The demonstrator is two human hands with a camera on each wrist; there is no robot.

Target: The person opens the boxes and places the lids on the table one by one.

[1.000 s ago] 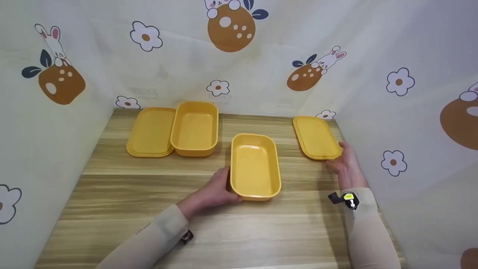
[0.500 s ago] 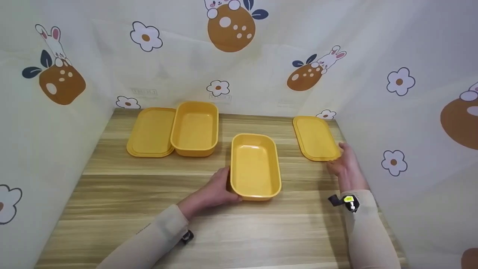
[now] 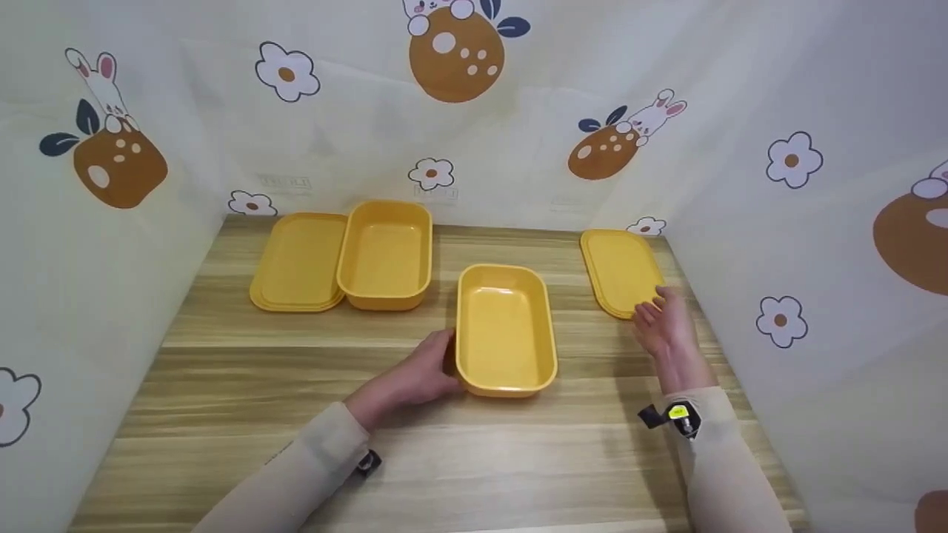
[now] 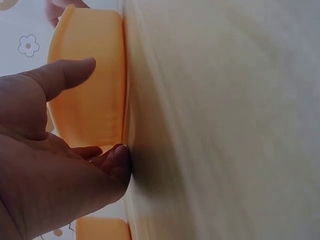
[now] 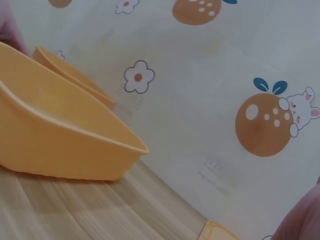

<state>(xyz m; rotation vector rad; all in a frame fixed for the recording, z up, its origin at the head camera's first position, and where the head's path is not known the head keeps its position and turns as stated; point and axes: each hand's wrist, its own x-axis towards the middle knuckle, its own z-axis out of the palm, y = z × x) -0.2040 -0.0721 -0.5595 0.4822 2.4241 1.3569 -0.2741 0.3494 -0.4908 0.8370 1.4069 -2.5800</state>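
Note:
In the head view, a yellow box [image 3: 506,333] without its lid stands mid-table. At its front left corner is my left hand [image 3: 422,371]; the left wrist view shows the thumb [image 4: 75,75] stretched out beside the box wall [image 4: 97,107] and fingertips bent low by the tabletop. My right hand [image 3: 666,329], palm turned up with loose fingers, holds nothing and overlaps the near right corner of a yellow lid [image 3: 622,268]. That lid lies flat at the right back. The right wrist view shows only a sliver of this hand [image 5: 302,217].
At the left back stands a second yellow box [image 3: 386,255], its left side overlapping another yellow lid [image 3: 300,263]. Patterned cloth walls [image 3: 503,148] close in the wooden table [image 3: 281,370] at the back and both sides.
My right hand has let go of the right lid and drawn back toward the left. The left thumb has slipped off the box's front corner, and the hand has eased slightly left.

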